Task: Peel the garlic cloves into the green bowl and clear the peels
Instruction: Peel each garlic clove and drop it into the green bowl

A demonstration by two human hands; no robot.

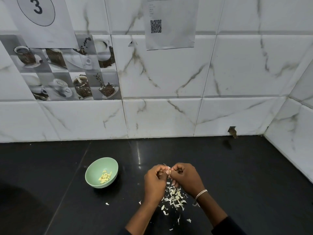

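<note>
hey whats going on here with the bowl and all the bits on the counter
A person is peeling garlic over a black counter. The left hand and right hand meet and pinch a garlic clove between their fingertips. The green bowl sits to the left and already holds a small heap of peeled cloves. Loose peels lie scattered on the counter under the hands and have not been cleared yet.

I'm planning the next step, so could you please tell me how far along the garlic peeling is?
Done: a small heap of peeled cloves lies in the green bowl. In hand: the left hand and right hand pinch one clove between them. Left: the peels scattered on the counter are not yet cleared. No other unpeeled cloves show.
</note>
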